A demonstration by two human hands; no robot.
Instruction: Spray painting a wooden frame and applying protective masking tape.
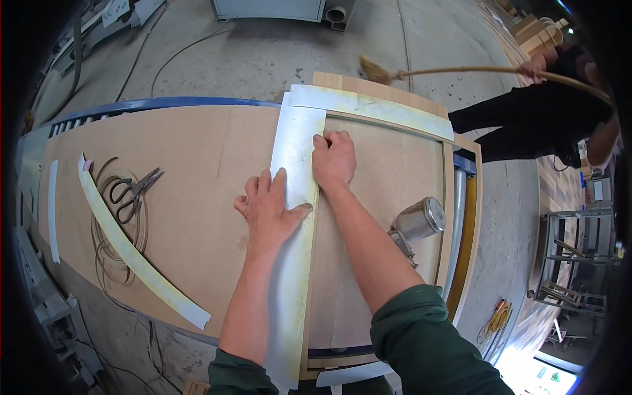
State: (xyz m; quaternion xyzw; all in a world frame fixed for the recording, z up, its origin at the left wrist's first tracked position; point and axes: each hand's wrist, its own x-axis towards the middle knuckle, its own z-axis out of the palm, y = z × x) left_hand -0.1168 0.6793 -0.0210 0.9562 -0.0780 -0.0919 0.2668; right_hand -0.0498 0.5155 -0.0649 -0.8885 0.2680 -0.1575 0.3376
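Both hands press on a long pale strip (294,197) running lengthwise down a wooden panel (388,171) on the table (191,171). Left hand (270,209) lies flat, fingers spread, on the strip's middle; right hand (334,158), knuckles curled, bears on its right edge just beyond. Scissors (133,192) lie well apart to the left.

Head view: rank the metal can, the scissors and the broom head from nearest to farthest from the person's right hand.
From the right hand, which presses on the pale strip:
1. Metal can, lying on the board to the hand's lower right.
2. Broom head, on the floor beyond the board's far edge.
3. Scissors, far to the left on the board.
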